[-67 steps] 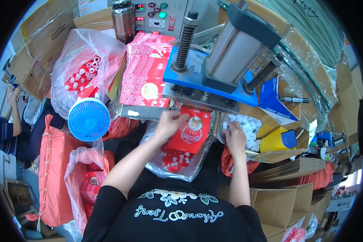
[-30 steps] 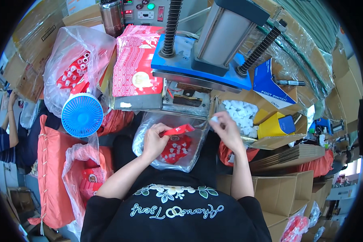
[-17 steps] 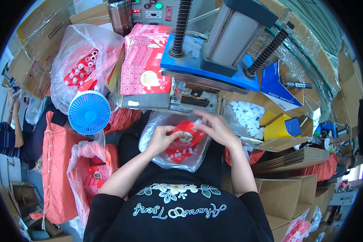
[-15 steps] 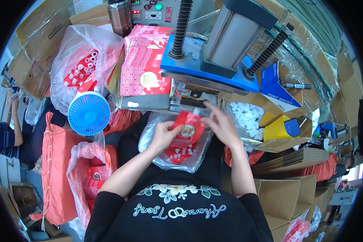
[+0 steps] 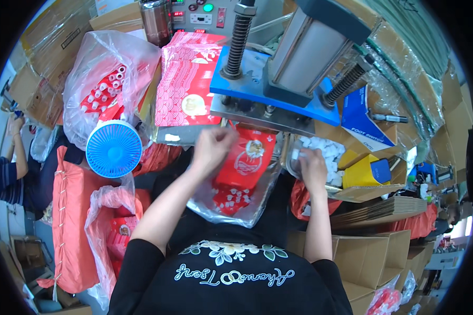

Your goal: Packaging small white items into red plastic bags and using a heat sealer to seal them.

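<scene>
A red printed pouch [image 5: 251, 160] hangs below the blue press [image 5: 278, 92], its upper edge at the lowered metal plate [image 5: 263, 116]. Beside the pouch's upper left corner is my left hand [image 5: 211, 151], its fingers curled together; what they pinch, if anything, is hidden. My right hand [image 5: 314, 170] is over the box of small white plastic pieces [image 5: 328, 160], with one such piece between thumb and fingertips. Under the hanging pouch lies a clear plastic bag [image 5: 231, 214] holding red pouches with white spouts [image 5: 237, 198].
Flat red pouches [image 5: 186, 86] are stacked left of the press. A blue fan [image 5: 114, 148] stands before a bag of spouted pouches [image 5: 105, 89]. Right of the white pieces are a yellow container [image 5: 357, 168] and cardboard [image 5: 378, 210]. Another person [image 5: 18, 168] sits far left.
The pouch has gone from my hands up to the press, whose plate has come down. My left hand has moved up and left; my right hand moved right to the white pieces.
</scene>
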`<action>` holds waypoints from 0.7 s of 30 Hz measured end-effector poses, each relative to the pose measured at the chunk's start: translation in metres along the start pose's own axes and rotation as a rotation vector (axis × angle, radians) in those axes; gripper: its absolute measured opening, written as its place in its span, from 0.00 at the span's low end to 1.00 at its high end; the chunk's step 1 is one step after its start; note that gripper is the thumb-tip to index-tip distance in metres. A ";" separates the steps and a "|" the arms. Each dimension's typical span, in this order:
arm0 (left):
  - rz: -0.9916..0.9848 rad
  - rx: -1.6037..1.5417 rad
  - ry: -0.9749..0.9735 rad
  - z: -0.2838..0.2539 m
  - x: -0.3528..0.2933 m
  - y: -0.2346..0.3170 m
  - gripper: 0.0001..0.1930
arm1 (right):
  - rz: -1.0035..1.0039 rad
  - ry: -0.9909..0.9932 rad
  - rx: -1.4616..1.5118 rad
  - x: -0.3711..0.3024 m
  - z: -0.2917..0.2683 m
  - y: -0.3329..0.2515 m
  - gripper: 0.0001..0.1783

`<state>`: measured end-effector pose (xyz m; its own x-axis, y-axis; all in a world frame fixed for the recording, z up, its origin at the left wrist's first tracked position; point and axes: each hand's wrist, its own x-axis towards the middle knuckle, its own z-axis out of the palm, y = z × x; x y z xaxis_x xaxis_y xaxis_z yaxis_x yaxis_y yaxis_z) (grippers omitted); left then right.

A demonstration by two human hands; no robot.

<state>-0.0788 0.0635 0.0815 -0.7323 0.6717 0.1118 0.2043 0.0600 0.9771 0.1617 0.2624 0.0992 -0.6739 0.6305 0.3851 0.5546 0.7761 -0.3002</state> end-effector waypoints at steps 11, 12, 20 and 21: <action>0.320 0.617 0.280 -0.084 -0.044 0.001 0.06 | 0.260 0.109 0.409 -0.001 -0.016 0.010 0.06; 0.300 0.528 0.279 -0.085 -0.047 0.009 0.06 | 0.238 0.106 0.565 -0.003 -0.016 0.010 0.05; -0.016 -0.040 -0.083 -0.013 -0.093 0.019 0.08 | 0.107 -0.262 1.223 -0.012 -0.039 -0.067 0.21; 0.012 -0.021 -0.103 -0.006 -0.097 0.013 0.08 | 0.020 -0.360 1.104 -0.012 -0.044 -0.074 0.19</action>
<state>-0.0092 -0.0057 0.0850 -0.6591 0.7447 0.1054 0.1985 0.0371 0.9794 0.1508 0.1972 0.1554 -0.8680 0.4717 0.1549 -0.0417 0.2416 -0.9695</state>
